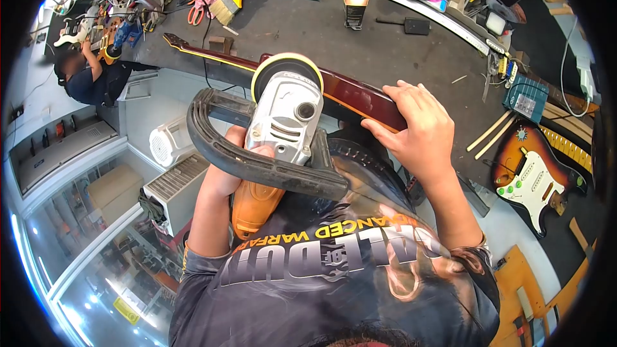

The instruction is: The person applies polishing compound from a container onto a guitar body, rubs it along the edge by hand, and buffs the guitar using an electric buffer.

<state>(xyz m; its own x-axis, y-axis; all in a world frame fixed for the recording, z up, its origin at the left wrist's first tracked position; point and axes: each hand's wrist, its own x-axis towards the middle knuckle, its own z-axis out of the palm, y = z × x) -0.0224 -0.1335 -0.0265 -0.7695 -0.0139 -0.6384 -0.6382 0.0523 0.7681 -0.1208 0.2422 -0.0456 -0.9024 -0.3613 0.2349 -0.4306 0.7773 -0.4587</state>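
Observation:
My left hand is closed round a power polisher, with a silver head, an orange body and a black loop handle. Its round, yellow-edged pad is up against a dark red guitar, or directly over it; I cannot tell which. The guitar lies edge-on along the front of the bench, its neck reaching left to the headstock. At the body's right end my right hand grips the rim, thumb on the near side and fingers over the top.
A small open box, a black flat tool and a yellow brush lie on the bench. A sunburst guitar lies at right. Another person works at far left. Tools crowd the back edge.

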